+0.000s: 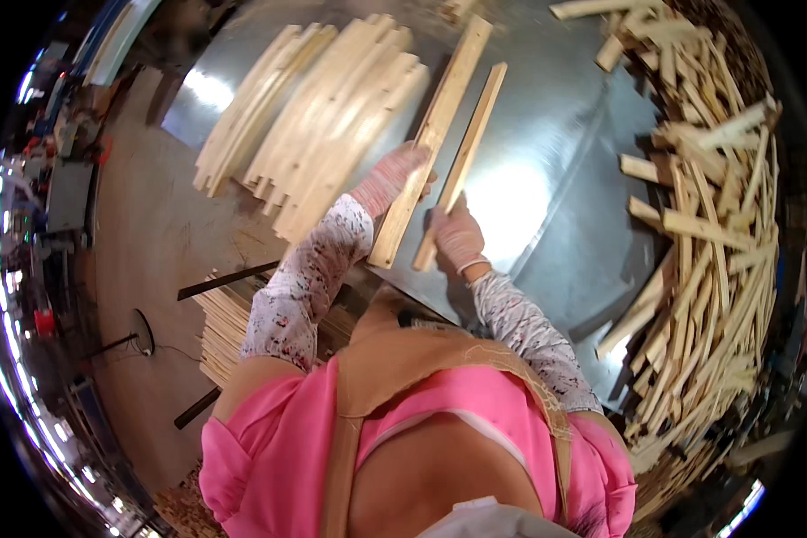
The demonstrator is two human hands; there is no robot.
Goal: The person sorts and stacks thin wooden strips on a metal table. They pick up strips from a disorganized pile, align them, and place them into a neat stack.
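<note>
My left hand, in a pinkish knit glove, is closed around a long, wide wooden board above the metal tabletop. A narrower wooden strip is gripped by my right hand, gloved the same way. The two pieces lie nearly parallel, slanting away from me, with a gap between them. To the left of my left hand, light boards are laid side by side on the table in uneven rows. Some of my fingers are hidden behind the wood.
A big heap of loose wooden strips covers the right side of the metal table. Below the table's left edge sits a stack of strips between dark metal bars. A thin stand with a round base is on the floor.
</note>
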